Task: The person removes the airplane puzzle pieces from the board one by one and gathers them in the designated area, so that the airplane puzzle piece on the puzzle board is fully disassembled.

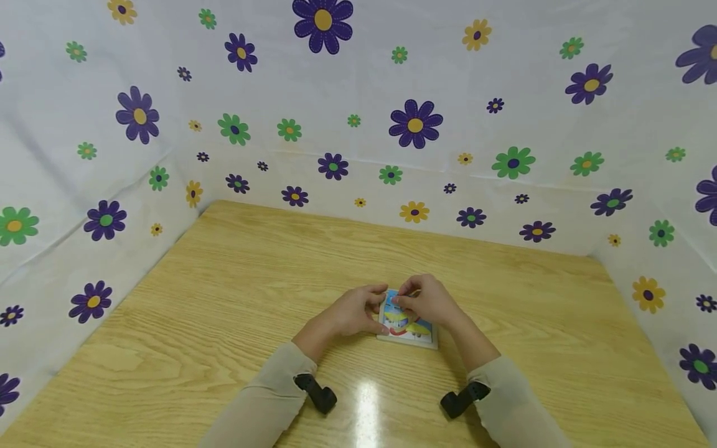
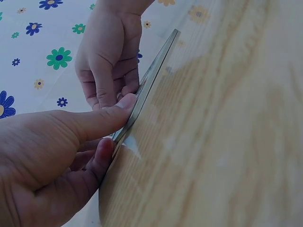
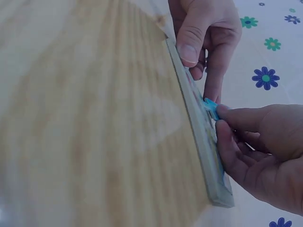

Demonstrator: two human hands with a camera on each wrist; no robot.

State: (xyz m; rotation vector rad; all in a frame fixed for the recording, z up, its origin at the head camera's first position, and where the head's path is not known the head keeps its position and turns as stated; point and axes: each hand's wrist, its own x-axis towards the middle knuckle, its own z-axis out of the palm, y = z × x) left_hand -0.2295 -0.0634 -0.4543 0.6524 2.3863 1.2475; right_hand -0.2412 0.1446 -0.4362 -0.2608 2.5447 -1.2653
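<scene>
The left side of the picture board (image 1: 406,340) is partly covered by the left hand (image 1: 355,309), and its far right corner is hidden by the right hand (image 1: 434,303). Its print is too small to be made out fully. At its face, one end of a blue piece (image 3: 211,109) is concealed by the right fingertips; whether the board is touched by it cannot be told. Nearer than the board, both sleeves (image 1: 269,395) are cut off; beyond it, the flowered cloth (image 1: 358,81) is cropped.
</scene>
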